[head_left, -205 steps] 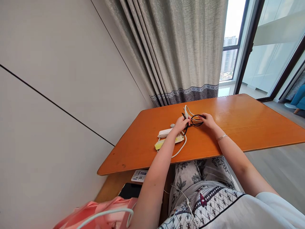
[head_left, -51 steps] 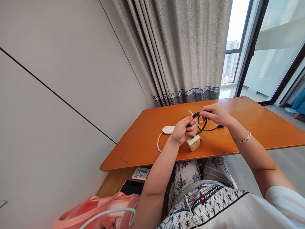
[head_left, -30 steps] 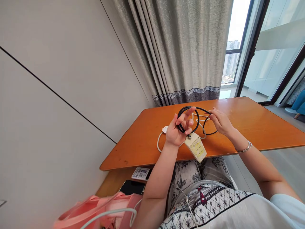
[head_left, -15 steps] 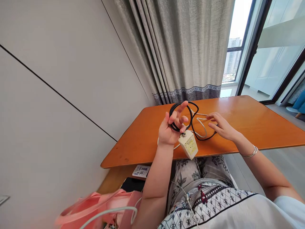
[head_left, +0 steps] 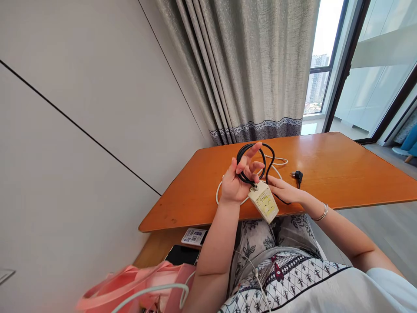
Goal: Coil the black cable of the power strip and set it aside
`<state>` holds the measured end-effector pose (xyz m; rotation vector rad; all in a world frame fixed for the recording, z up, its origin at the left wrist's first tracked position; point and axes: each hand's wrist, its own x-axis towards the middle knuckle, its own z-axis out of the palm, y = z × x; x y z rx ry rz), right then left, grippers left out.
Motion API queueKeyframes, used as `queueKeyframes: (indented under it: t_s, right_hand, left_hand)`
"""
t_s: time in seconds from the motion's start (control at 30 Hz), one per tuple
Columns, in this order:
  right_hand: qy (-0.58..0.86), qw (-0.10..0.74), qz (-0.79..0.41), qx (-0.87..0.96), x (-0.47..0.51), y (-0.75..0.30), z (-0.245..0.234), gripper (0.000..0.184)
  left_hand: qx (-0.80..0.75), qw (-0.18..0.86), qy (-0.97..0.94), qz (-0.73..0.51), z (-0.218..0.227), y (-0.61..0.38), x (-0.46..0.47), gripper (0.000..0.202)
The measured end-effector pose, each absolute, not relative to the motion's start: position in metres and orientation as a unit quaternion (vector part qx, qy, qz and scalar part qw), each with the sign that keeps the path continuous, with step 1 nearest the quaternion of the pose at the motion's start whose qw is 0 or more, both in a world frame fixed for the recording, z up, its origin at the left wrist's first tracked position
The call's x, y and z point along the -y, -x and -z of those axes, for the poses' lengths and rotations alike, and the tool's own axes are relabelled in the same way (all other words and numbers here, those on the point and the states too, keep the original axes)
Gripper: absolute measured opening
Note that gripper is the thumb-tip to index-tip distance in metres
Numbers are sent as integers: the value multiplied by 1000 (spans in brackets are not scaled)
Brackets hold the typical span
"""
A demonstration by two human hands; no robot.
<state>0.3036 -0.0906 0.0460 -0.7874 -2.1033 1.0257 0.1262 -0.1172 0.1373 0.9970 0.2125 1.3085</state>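
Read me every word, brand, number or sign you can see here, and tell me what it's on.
No text is legible.
Yellow paper-like label on the cream plastic block: dark print, too small to read.
Flat white rectangular card below the orange-brown wooden table: dark printed marks, too blurred to read.

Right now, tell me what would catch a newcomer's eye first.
Probably the black cord coiled at the left hand, with the cream block just below, near the table's front edge. Next, perhaps, the black plug lying on the orange-brown table, just beyond the right hand. The pink bag at the lower left also stands out.
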Motion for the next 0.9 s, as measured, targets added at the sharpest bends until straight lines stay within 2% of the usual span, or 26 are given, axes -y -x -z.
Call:
queueKeyframes:
  t_s: [0.1,0.27,0.37,0.5,0.67,0.9]
  right_hand:
    - [373,253,-283,846,108,-308,-52,39]
    - [477,181,-43,859,127,-324,-60,50]
    - [488,180,61,852,132,-334,-65,46]
    - [436,221,161,857,136,-339,-72,40]
    - [363,269,186,873,143,-334,-83,39]
    - [271,332,106,897,152,-330,-102,37]
  left_hand:
    - [-119,655,-444,-600,-140,-123,115,55]
    - [-144,652,-418,-616,-138,-120,109,54]
    - [-132,655,-424,-612,-133,-118,103,51]
    - [-143,645,-444,-605,-128,-118,97,50]
    - [-145,652,-448,-595,-126,-121,97,53]
    - [-130,670,-445,-580,-124,-127,104,53]
